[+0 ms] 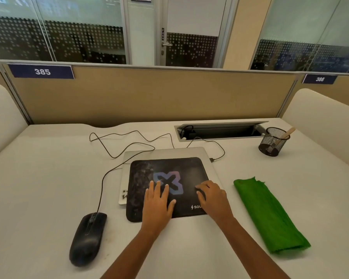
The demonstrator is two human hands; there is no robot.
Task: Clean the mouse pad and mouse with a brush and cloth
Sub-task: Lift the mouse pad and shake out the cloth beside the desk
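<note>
- Left hand (159, 200) lies flat with fingers spread on the black mouse pad (165, 188); right hand (213, 198) rests with bent fingers over the pad's right edge, and it cannot be told whether it pinches that edge
- The pad sits on a closed silver laptop (163, 153), not on the white surface (38, 178); firm scrubbing could slide the pad or shift the laptop and tug its charging cable (218, 156)
- Grey dust marks the pad's left half; brushing leftward would likely push it toward the black wired mouse (88, 238), which lies on the surface just left of the pad
- The mouse cord (117, 146) loops behind the laptop; a snag could drag the mouse
- A folded green cloth (270, 216) lies right of the pad; a wooden handle (288, 132), possibly the brush, stands in a mesh cup (273, 144) that a hasty reach might tip
</note>
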